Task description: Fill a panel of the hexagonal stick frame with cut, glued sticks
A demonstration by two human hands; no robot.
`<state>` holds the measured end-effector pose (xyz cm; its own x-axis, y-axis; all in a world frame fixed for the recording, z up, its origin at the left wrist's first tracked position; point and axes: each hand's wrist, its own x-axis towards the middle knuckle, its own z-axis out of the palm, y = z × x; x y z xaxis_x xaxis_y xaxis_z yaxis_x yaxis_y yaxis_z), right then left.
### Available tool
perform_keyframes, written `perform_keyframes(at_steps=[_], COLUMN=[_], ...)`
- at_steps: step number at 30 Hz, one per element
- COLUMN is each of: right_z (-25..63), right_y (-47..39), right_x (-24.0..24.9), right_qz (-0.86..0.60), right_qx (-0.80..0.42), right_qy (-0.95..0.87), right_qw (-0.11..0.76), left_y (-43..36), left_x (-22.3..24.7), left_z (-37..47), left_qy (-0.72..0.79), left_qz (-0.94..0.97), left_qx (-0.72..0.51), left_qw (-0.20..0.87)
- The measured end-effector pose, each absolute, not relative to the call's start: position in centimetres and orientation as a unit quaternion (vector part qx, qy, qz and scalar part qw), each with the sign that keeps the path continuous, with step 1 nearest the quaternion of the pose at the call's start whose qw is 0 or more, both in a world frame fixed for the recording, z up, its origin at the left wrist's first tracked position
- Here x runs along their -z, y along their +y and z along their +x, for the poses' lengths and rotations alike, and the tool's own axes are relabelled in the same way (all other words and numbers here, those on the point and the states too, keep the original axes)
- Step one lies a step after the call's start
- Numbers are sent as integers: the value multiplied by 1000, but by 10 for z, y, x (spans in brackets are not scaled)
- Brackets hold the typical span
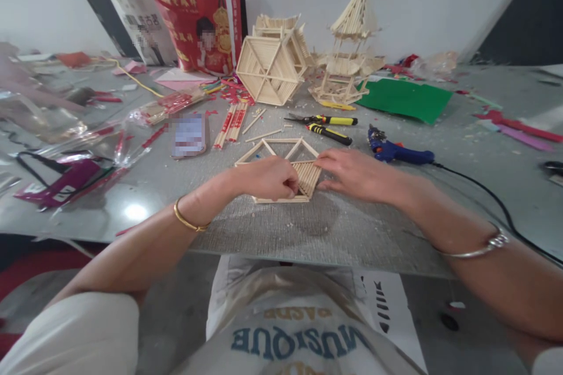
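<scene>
A hexagonal frame of wooden sticks (272, 141) lies flat on the table in front of me, divided by spokes. One of its sections, at the lower right, is filled with a row of sticks (308, 174). My left hand (271, 177) is closed over the middle of the frame, its fingers curled down beside the filled section; whatever they pinch is hidden. From the right, my right hand (354, 173) rests with stretched fingers and thumb apart, fingertips touching the frame's right corner.
Behind the frame lie yellow-black pliers (332, 128), a blue glue gun (398, 152) with its cord, and red-marked sticks (231, 123). A phone (189, 135) is to the left. Farther back stand a hexagonal stick model (272, 64), a stick tower (345, 64), green sheet (402, 99) and red bag (193, 17).
</scene>
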<state>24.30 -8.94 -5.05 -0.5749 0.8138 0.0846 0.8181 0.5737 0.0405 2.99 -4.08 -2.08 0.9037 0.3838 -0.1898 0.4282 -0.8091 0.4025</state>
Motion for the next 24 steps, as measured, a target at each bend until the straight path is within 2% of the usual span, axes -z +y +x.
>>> perform_keyframes(at_steps=[6,24], right_z=[245,243], right_y=[-87,-89], right_x=[55,55], right_qz=[-451,-460], right_qx=[29,65], right_qy=[-891,-885], right_qw=[43,15], left_y=[-40,-46], left_x=[26,23], left_z=[30,29], left_qy=[204,209], left_qz=[954,958], left_qx=[35,27], left_qw=[216,197])
